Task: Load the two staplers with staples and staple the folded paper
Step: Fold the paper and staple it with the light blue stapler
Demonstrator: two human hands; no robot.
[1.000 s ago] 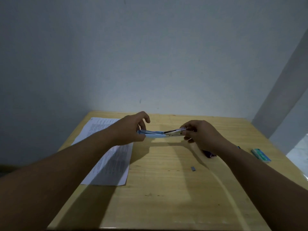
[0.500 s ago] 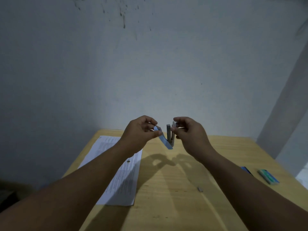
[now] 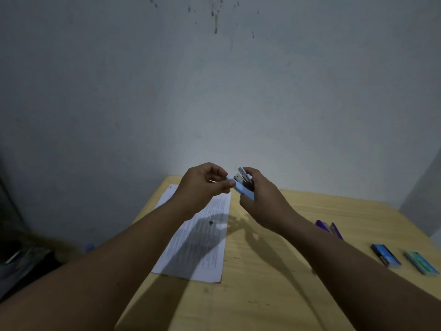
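Up above the wooden worktop (image 3: 262, 271), right hand (image 3: 263, 201) gripping small light-blue stapler (image 3: 243, 188), left hand (image 3: 202, 187) pinching its tip.

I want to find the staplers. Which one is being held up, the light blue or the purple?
The light blue stapler: both hands hold it above the table. The purple stapler lies on the table.
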